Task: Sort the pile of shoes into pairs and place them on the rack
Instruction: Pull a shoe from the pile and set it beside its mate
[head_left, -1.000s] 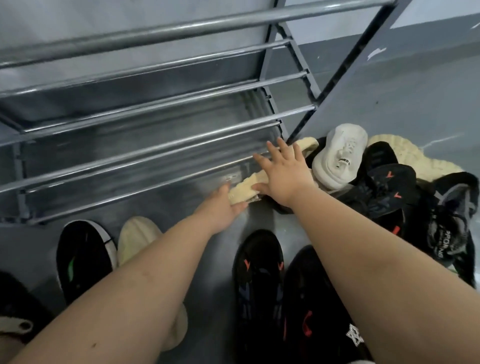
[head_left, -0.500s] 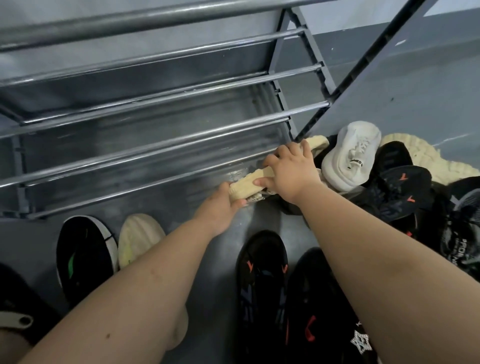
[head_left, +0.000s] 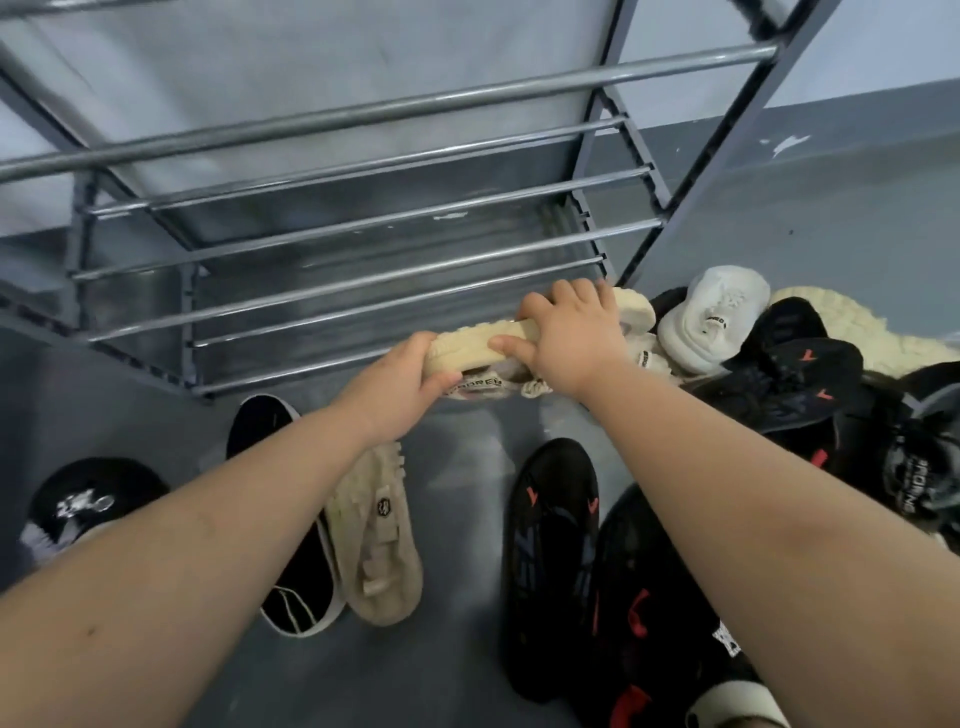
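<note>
A cream knit shoe (head_left: 470, 351) with a ridged pale sole lies on its side at the foot of the metal rack (head_left: 363, 306). My left hand (head_left: 400, 384) grips its near end and my right hand (head_left: 569, 332) is closed over its sole near the middle. To the right lies the pile: a white shoe (head_left: 711, 312), black shoes with red marks (head_left: 795, 379) and another cream shoe (head_left: 852, 322). On the floor near me lie a cream shoe sole-up (head_left: 379, 540), a black slip-on (head_left: 291, 582) and two black shoes with red marks (head_left: 550, 551).
The rack's horizontal bars carry no shoes in view. A dark shoe with a white print (head_left: 78, 509) sits at the far left. The grey floor (head_left: 457, 457) shows between the shoes, and the grey wall (head_left: 831, 218) runs behind the pile.
My right hand went from flat with spread fingers to closed over the cream shoe. Both hands have lifted it slightly toward the rack, and the view has shifted.
</note>
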